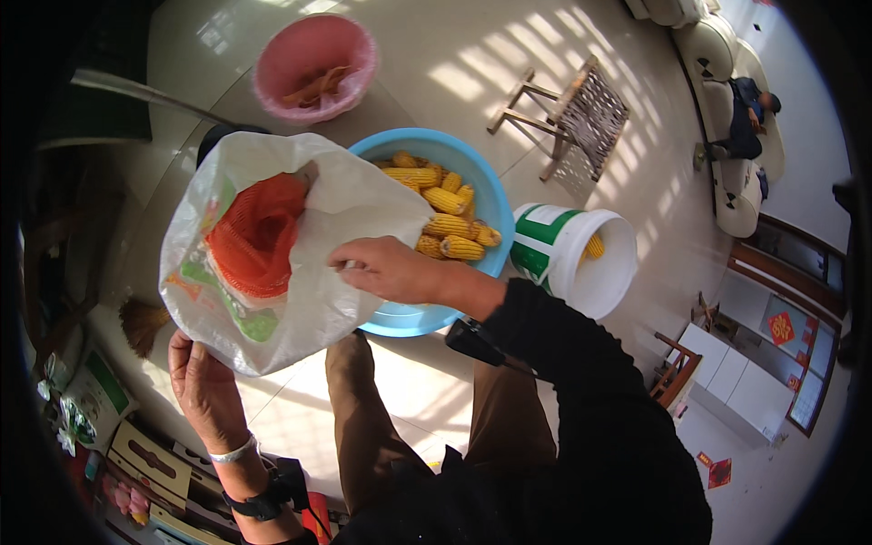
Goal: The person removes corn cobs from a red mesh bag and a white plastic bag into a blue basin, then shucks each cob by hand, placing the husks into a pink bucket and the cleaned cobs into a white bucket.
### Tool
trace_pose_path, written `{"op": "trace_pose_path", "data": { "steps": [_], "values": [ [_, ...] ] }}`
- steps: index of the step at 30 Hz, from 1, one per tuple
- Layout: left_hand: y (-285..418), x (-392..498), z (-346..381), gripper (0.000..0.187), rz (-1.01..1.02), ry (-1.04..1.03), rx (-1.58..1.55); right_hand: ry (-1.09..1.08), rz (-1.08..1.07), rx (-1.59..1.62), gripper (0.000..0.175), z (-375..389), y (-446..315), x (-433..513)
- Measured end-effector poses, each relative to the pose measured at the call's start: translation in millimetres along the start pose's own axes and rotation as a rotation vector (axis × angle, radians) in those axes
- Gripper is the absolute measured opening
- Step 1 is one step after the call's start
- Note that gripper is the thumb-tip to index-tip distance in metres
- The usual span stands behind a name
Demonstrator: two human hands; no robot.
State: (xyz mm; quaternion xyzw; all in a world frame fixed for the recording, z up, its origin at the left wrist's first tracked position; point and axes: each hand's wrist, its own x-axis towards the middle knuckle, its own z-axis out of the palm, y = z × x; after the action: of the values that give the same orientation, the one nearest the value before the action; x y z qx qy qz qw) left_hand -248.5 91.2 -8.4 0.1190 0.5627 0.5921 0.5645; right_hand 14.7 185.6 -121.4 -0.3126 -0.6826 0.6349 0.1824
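Observation:
A white woven plastic sack [361, 197] stands with its mouth turned up towards me. A red mesh bag [262, 235] lies inside its mouth. My left hand [204, 395] pinches the near left part of the sack's rim between thumb and fingers. Over the right side of the sack is my right hand [381, 269], with its fingers curled; whether it grips the plastic cannot be made out. Behind the sack and partly hidden by it, a light blue basin [501, 197] holds several yellow corn cobs [446, 199].
A white and green bucket [545, 238] lies tipped beside the basin, a cob inside. Further off are a pink lined bin [272, 61] and a folding stool [593, 116]. A broom head [142, 327] is at left. A person [746, 119] is on the sofa [715, 41].

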Motion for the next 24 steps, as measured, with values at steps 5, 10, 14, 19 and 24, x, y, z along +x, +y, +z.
{"op": "trace_pose_path", "data": {
  "steps": [5,10,14,19,24],
  "values": [
    [-46.1,-49.7,15.6,0.024,0.007,0.297,0.060,0.607,0.859,0.098,0.014,-94.4,26.0,-215.4],
    [-111.0,-144.9,78.3,0.013,-0.209,0.617,0.124,0.789,1.194,0.127,0.018,-200.1,77.6,-389.4],
    [-147.8,-193.7,162.0,0.013,-0.254,0.406,0.143,0.728,1.162,-0.123,0.018,-270.6,77.0,-492.5],
    [-152.9,-219.9,233.5,0.011,-0.244,0.122,0.292,0.679,1.309,-0.126,0.016,-285.3,51.0,-561.8],
    [-177.6,-231.8,224.7,0.012,-0.329,0.134,0.290,0.415,1.281,-0.096,0.019,-255.9,40.5,-586.8]
  ]
}}
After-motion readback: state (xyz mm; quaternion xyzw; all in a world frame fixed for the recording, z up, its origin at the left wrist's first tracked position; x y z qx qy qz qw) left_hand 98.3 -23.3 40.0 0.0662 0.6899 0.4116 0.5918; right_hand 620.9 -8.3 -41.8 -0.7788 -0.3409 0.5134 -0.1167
